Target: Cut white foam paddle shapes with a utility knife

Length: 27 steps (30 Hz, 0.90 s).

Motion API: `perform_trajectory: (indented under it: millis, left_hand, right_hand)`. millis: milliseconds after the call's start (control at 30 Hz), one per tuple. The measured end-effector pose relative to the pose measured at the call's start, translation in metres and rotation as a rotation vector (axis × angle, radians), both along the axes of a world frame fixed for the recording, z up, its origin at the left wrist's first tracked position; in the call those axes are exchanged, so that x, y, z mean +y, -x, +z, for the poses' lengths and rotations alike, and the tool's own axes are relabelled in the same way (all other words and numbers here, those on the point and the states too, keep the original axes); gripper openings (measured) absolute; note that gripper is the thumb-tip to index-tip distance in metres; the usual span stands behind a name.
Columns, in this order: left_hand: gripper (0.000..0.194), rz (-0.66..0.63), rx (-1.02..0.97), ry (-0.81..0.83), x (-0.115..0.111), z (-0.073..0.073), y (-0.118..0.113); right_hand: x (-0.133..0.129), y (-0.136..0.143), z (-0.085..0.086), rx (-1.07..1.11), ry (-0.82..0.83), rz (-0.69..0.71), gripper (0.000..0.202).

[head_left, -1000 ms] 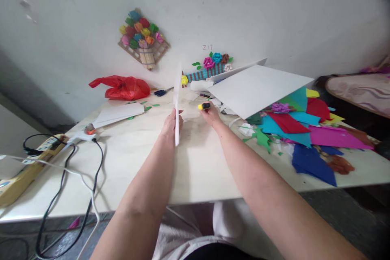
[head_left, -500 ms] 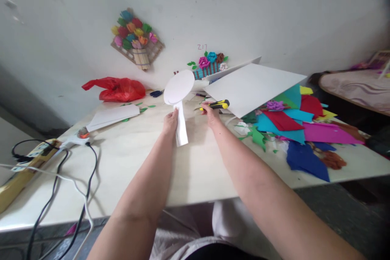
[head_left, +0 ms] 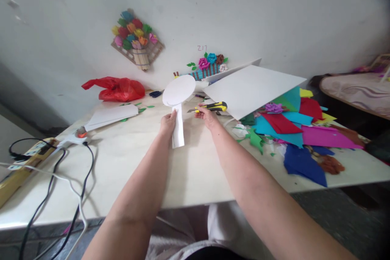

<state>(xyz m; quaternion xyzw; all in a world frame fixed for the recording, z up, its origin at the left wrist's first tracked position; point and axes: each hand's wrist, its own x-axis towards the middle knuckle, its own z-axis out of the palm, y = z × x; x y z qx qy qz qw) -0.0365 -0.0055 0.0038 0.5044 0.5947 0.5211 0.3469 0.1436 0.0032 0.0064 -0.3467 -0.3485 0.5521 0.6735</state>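
Note:
A white paddle-shaped cutout [head_left: 178, 90], a round disc on a straight strip, is gripped by my left hand [head_left: 168, 122] where the strip meets the disc. It is held up over the pale table [head_left: 137, 178]. My right hand [head_left: 207, 116] is closed around a yellow and black utility knife [head_left: 217, 107]. The blade points left toward the strip, with a gap between them.
Large white boards [head_left: 251, 89] lean at the back right, beside a pile of coloured sheets [head_left: 304, 128]. A red plastic bag [head_left: 122, 89], dark scissors [head_left: 155, 94] and white pieces [head_left: 112, 114] lie back left. A power strip [head_left: 73, 140] and cables occupy the left side.
The cutout has tilted slightly and its disc is a little lower. My right hand has shifted slightly left with the knife, and more of the blade shows.

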Motion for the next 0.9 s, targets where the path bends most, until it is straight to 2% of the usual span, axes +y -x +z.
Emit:
perform_trajectory:
  millis: [267,433,633,900]
  left_hand:
    - [0.041,0.017,0.205,0.000,-0.005,0.005,-0.007]
    - [0.063,0.056,0.265,0.007,-0.003,0.006,-0.002]
    - [0.088,0.011,0.593,0.024,-0.005,0.011,0.000]
    - [0.093,-0.124,1.000,0.174,-0.021,0.031,-0.015]
  right_hand:
    - [-0.007,-0.001,0.004,-0.031,0.001,0.017,0.023]
    - [-0.006,-0.002,0.004,-0.101,-0.012,0.026,0.024]
    - [-0.006,-0.006,0.002,-0.152,-0.055,-0.028,0.014]
    - [-0.003,-0.009,0.003,-0.032,0.004,-0.111,0.013]
